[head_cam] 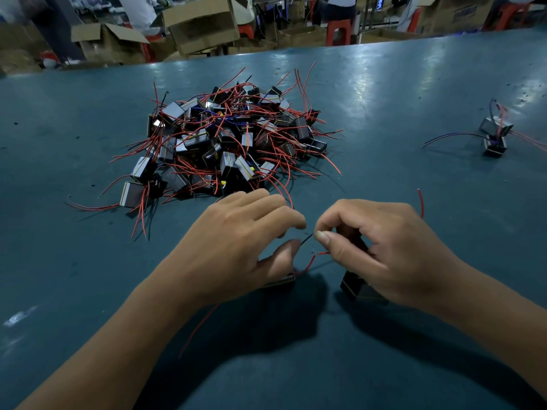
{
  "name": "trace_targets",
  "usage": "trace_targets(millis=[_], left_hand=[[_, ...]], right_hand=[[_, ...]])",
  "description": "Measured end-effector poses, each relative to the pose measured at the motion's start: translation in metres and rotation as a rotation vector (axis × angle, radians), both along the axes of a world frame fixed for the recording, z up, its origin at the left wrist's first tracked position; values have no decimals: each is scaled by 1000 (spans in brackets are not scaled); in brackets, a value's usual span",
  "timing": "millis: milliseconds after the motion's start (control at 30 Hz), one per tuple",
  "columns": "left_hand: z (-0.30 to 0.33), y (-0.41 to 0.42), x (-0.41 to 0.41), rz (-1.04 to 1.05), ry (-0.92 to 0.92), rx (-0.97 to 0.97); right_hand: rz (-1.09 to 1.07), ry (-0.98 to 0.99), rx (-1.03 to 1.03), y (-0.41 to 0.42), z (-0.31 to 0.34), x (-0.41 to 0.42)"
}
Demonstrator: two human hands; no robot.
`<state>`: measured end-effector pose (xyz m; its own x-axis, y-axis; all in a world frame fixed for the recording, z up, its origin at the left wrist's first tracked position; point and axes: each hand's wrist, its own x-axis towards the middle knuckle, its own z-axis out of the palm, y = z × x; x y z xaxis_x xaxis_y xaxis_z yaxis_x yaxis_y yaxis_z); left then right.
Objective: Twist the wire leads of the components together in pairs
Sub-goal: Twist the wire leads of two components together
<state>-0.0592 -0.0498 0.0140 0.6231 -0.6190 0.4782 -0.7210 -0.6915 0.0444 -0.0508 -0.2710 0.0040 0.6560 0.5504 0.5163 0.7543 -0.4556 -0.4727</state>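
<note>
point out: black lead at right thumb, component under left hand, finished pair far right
black lead [307, 240]: head view, mid-wire, between the two thumbs.
component [279, 281]: head view, its edge showing below left thumb.
finished pair [495, 137]: head view, where both bodies meet.

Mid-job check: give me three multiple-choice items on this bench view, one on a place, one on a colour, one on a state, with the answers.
1. Where does the big heap of small black box-shaped components with wire leads lie?
A. Beyond both hands
B. Under the right forearm
C. Inside a cardboard box

2. What colour is the worktable?
A. White
B. Dark teal
C. Yellow

3. What is the right hand doing?
A. Lying flat and open
B. Pinching a thin black wire lead
C. Holding scissors

Answers: 1 A, the heap sits farther up the table than the hands. 2 B, the bare surface shows teal. 3 B, thumb and forefinger close on the lead's end, facing the left hand.
</note>
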Motion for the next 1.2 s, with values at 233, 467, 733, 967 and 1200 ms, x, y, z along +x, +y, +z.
trace_targets(millis=[233, 467, 733, 967, 1200], left_hand=[[2, -10, -4, -25, -94, 92], [1, -11, -4, -41, -117, 104], [-5, -15, -3, -46, 164, -206], [-4, -17, -4, -70, 374, -373], [-6, -17, -3, -80, 362, -349]], right_hand=[[17, -44, -50, 0, 1, -1], [26, -2, -24, 2, 0, 0], [11, -54, -31, 3, 1, -3], [-8, -95, -52, 2, 3, -3], [-21, 37, 10, 2, -1, -2]])
